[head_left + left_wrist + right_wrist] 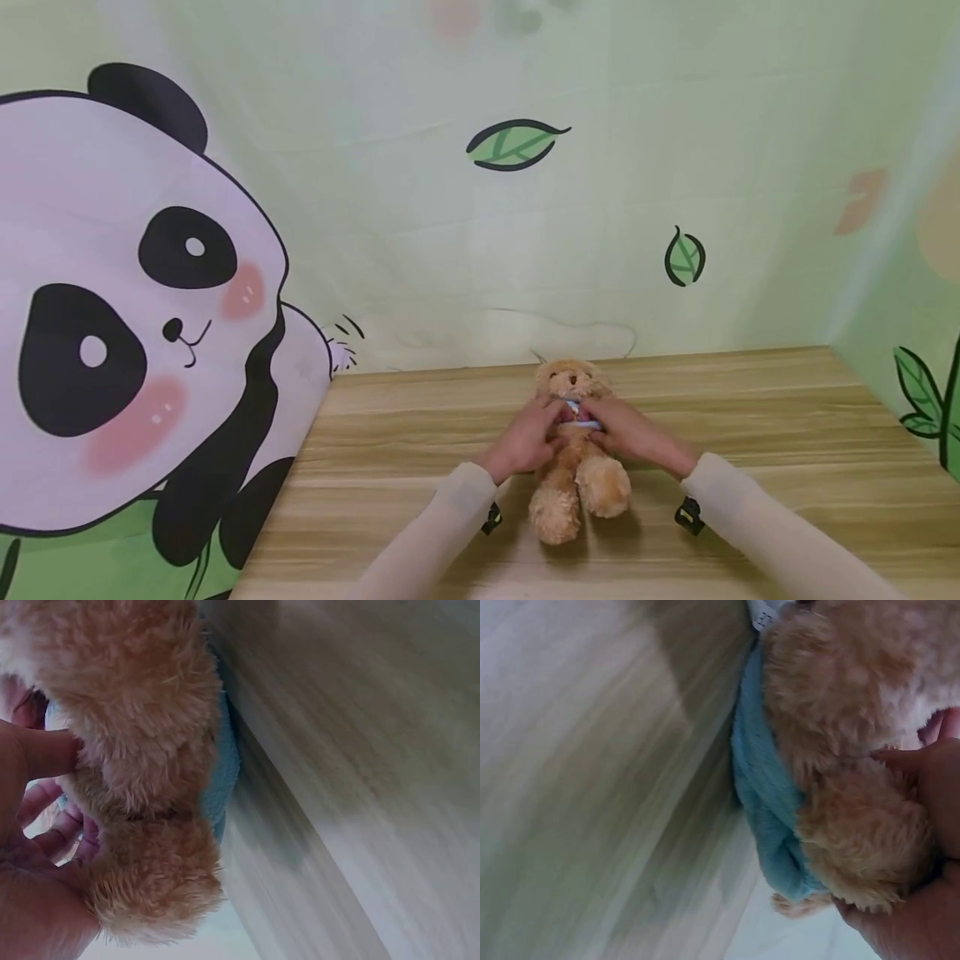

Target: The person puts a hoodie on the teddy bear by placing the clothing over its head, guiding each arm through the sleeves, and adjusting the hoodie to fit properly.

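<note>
A light brown teddy bear (573, 446) lies on its back on the wooden table, head toward the wall and feet toward me. It wears a pale blue garment (588, 424), whose blue cloth (761, 780) also shows under its back. My left hand (528, 435) grips the bear's side at the chest, its thumb (51, 752) pressed into the fur. From the other side my right hand (628, 429) holds it round an arm (862, 832). The fingertips of both hands meet near the middle of the chest, partly hidden in the head view.
The wood-grain tabletop (420, 417) reaches back to a pale green wall cloth (405, 208) printed with leaves and a large panda (217, 350). A small white tag (763, 613) sticks out by the bear. Black wrist devices (688, 517) hang under both cuffs.
</note>
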A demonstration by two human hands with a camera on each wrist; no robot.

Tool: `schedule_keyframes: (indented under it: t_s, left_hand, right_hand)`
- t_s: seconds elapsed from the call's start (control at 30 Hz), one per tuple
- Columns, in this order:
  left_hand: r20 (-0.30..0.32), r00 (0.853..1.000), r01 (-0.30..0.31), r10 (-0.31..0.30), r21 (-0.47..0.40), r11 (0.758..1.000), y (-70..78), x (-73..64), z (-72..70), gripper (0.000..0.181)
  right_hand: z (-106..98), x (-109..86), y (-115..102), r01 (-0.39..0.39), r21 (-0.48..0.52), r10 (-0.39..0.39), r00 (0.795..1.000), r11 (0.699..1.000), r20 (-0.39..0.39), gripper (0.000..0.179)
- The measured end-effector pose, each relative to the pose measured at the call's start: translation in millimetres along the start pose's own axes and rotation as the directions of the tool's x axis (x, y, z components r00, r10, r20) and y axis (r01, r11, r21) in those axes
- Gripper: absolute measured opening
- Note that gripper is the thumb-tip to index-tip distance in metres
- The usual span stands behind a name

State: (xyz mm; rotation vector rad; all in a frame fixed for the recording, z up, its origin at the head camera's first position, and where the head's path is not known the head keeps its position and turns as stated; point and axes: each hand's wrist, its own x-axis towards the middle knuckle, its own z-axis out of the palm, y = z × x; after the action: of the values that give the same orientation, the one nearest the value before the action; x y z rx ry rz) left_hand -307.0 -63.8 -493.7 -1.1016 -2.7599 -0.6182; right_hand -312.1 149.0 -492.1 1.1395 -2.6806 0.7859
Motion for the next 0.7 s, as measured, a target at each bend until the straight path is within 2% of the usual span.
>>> schedule_keyframes:
  t_s: [0.13, 0.23, 0.33, 0.47, 0.57, 0.63, 0.7]
  left_hand:
    - [-0.005, 1.000, -0.023, 0.024, 0.073, 0.997, 0.0, -1.1, 1.5, 0.030]
    - [0.015, 1.000, 0.003, -0.005, 0.073, 0.997, 1.3, -1.5, 0.3, 0.032]
    - [0.034, 0.999, 0.021, -0.024, 0.064, 0.998, 3.7, -1.1, -2.2, 0.037]
    - [0.048, 0.999, 0.013, -0.018, 0.105, 0.994, 4.9, -1.1, -4.7, 0.045]
    - [0.053, 0.999, 0.002, -0.009, 0.126, 0.992, 4.9, -1.3, -5.3, 0.046]
    - [0.053, 0.999, -0.002, -0.005, 0.123, 0.992, 5.2, -1.0, -5.0, 0.043]
    - [0.056, 0.998, -0.002, -0.006, 0.126, 0.992, 6.1, -0.4, -5.0, 0.043]
  right_hand:
    - [0, -3.2, 3, -0.023, 0.027, 0.024, 0.999, 0.999, -0.034, 0.022]
    - [-6, -7.1, 8, -0.058, 0.091, 0.059, 0.998, 0.994, -0.007, 0.017]
    - [-19, -13.5, 16, -0.098, 0.210, 0.085, 0.994, 0.973, 0.070, 0.025]
    - [-36, -22.1, 28, -0.165, 0.415, 0.076, 0.972, 0.895, 0.223, 0.039]
    - [-42, -26.8, 33, -0.211, 0.482, 0.057, 0.947, 0.850, 0.315, 0.048]
    - [-43, -28.7, 35, -0.214, 0.475, 0.051, 0.941, 0.854, 0.334, 0.053]
    - [-42, -29.9, 34, -0.206, 0.454, 0.055, 0.944, 0.867, 0.324, 0.054]
